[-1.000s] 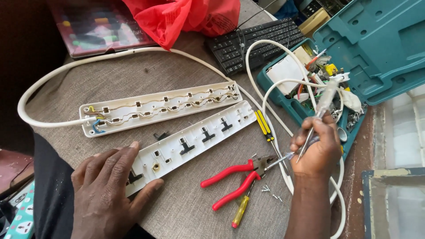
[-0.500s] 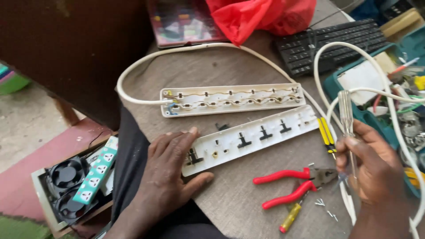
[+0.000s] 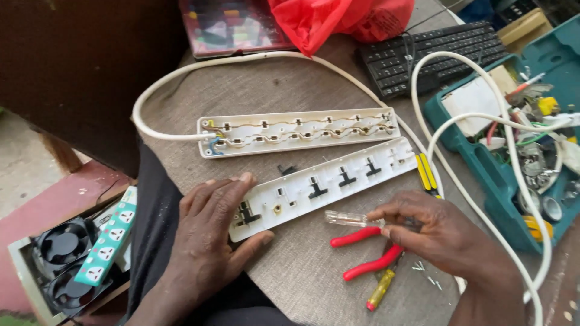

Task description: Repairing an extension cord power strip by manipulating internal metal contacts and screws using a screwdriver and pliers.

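Table [image 3: 314,90] comes first, a round one with a grey-brown cloth top, and it holds nearly everything here. A big teal plastic tool case [image 3: 483,163] sits open at the right edge, full of small bits and wires. A red plastic bag [image 3: 338,21] lies at the far side, next to a black computer keyboard [image 3: 435,51]. A long white cable [image 3: 241,60] loops over the table and runs into the white back half of a power strip with bare brass strips inside [image 3: 296,131]. Just below it lies the white front cover of the power strip with black socket parts [image 3: 326,187], tilted a little. The left hand [image 3: 211,241] lies flat and spread wide on the near end of that cover, pressing it down. The right hand [image 3: 435,232] is pinched narrow around a small clear-handled tester screwdriver [image 3: 350,218], which points toward the cover and sits just beside it. Under that hand lie red-handled pliers [image 3: 368,253], touching the table, with a little yellow screwdriver [image 3: 380,290] near them. A yellow and black screwdriver [image 3: 428,175] rests by the cover's far end. Off the table, low on the left, a box holds two black fans [image 3: 60,265] and a green and white socket strip [image 3: 109,241].
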